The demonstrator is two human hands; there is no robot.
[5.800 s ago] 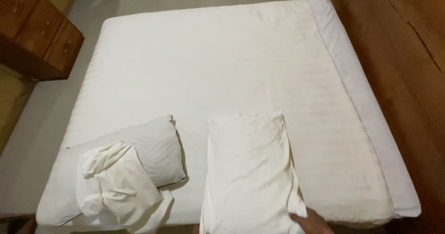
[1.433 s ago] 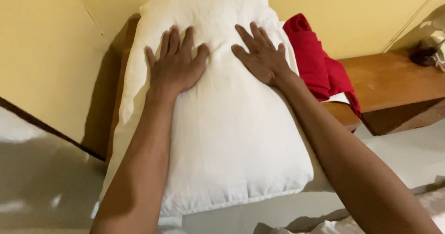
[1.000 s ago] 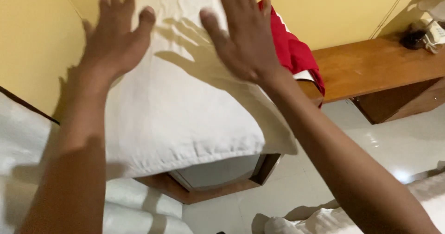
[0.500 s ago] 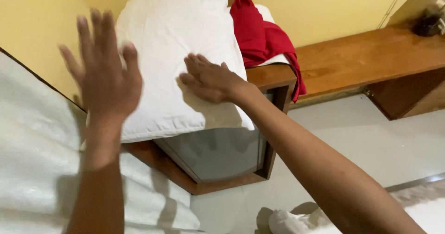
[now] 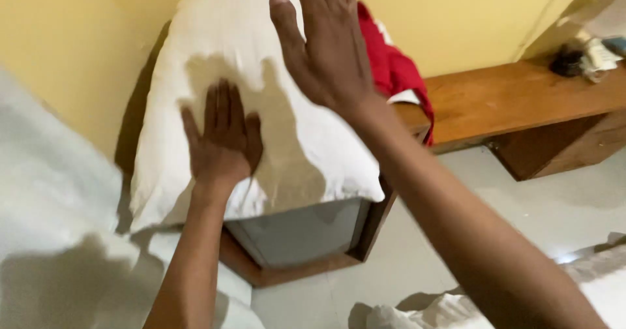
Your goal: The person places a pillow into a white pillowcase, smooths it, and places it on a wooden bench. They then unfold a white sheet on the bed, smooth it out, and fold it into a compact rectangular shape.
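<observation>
The white pillow point(image 5: 261, 101) lies on top of a low wooden cabinet point(image 5: 306, 238) set against the yellow wall point(image 5: 59, 48). Its near edge overhangs the cabinet front, and its far end leans up toward the wall.

The left hand point(image 5: 223, 136) lies flat on the lower left part of the pillow, palm down, fingers spread and extended. It presses on the fabric without gripping it. The right hand point(image 5: 329, 42) is raised above the pillow's upper right part, open, fingers straight and together. It is clear of the surface and casts a shadow onto the pillow below it. Neither hand holds anything.

A red cloth point(image 5: 394, 74) sits just beside the pillow's right edge, draped over the cabinet top and its corner. A wooden bench shelf point(image 5: 515, 101) runs along the wall to the right, with small dark and pale objects point(image 5: 583, 55) at its far end; these are too blurred to identify. White bedding point(image 5: 52, 224) occupies the left foreground, and more rumpled white fabric point(image 5: 450, 309) shows at the bottom right. The floor point(image 5: 521, 218) between is pale grey.
</observation>
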